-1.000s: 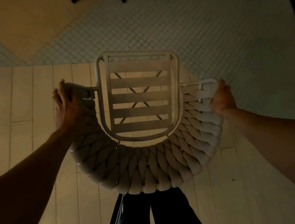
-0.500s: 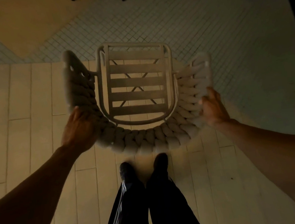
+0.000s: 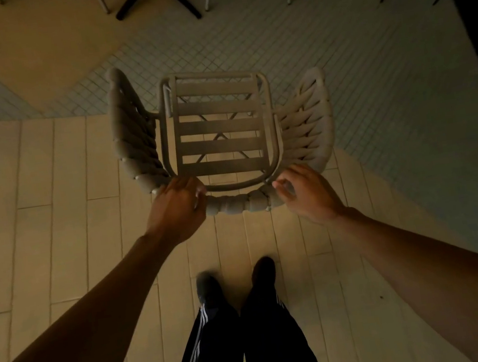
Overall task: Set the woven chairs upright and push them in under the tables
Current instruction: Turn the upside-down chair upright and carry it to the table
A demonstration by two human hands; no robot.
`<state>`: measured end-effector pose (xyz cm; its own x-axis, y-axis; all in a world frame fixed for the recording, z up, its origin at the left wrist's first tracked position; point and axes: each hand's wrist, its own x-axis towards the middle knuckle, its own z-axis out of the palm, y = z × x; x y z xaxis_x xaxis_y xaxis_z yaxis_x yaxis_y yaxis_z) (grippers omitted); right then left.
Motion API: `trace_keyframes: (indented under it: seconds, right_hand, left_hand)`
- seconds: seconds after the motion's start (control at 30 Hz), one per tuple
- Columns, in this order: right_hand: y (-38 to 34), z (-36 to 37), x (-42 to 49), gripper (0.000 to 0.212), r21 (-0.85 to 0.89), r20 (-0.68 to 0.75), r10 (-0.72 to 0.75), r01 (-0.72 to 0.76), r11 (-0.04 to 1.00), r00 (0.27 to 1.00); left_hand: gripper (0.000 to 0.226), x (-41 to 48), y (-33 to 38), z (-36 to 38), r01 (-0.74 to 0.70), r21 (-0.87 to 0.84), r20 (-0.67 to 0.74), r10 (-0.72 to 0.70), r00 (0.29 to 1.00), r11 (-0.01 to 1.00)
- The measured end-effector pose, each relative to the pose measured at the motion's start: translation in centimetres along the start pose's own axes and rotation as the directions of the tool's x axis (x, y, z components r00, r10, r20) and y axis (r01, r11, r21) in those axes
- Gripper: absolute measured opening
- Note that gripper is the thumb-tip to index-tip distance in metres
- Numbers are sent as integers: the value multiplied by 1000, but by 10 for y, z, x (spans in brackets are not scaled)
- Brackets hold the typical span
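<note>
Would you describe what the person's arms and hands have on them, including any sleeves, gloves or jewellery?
Both forearms are bare up to the frame edges, with no sleeves showing. The left hand and right hand wear no gloves, and no watch, ring or bracelet is visible in this dim light.

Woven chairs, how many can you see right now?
1. The woven chair stands on the floor just ahead of the person, left hand and right hand at its backrest. Others may be out of view.
</note>
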<state>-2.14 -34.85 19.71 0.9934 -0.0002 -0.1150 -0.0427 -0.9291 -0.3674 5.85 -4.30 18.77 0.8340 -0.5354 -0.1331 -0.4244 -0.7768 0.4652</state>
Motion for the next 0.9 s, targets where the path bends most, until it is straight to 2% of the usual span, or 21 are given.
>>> trace_keyframes:
  seconds: [0.13, 0.23, 0.3, 0.4, 0.5, 0.57, 0.67, 0.73, 0.8, 0.9]
  right_hand:
    - [-6, 10, 6, 22, -22, -49, -27, 26, 999, 998]
    - [-3, 23, 10, 27, -78, -13, -11, 10, 997, 1000]
    - [1, 33, 11, 38, -136, 27, 15, -11, 991, 1000]
    - [4, 47, 12, 60, -258, 95, 49, -23, 966, 994]
    - [3, 56, 10, 71, -339, 84, 66, -33, 940, 994]
    - [1, 61, 12, 74, -360, 60, 60, -35, 932, 996]
    - [3, 70, 16, 71, -365, -12, 18, -21, 931, 1000]
    - [6, 76, 17, 59, -371, -52, -7, -13, 929, 999]
    - [8, 76, 20, 44, -349, -104, -22, -16, 937, 994]
    - [10, 75, 30, 40, -359, -150, -90, 31, 933, 985]
  left_hand:
    - [30, 8, 5, 11, -22, 54, 25, 21, 999, 998]
    - [52, 18, 6, 20, -18, 104, 87, 9, 996, 994]
    - [58, 26, 4, 28, -8, 140, 135, -11, 991, 990]
    - [55, 32, 1, 37, -9, 167, 191, -23, 981, 986]
    - [76, 30, -4, 45, -85, 265, 253, 16, 967, 961]
    - [78, 27, -5, 53, -61, 314, 166, 9, 986, 948]
    - [55, 25, -2, 67, 63, 334, -2, -66, 998, 940]
    - [48, 26, -3, 75, 114, 323, -91, -89, 992, 939]
    - [47, 29, -6, 79, 124, 321, -121, -89, 989, 939]
    - [42, 35, -9, 77, 45, 380, -94, -10, 996, 924]
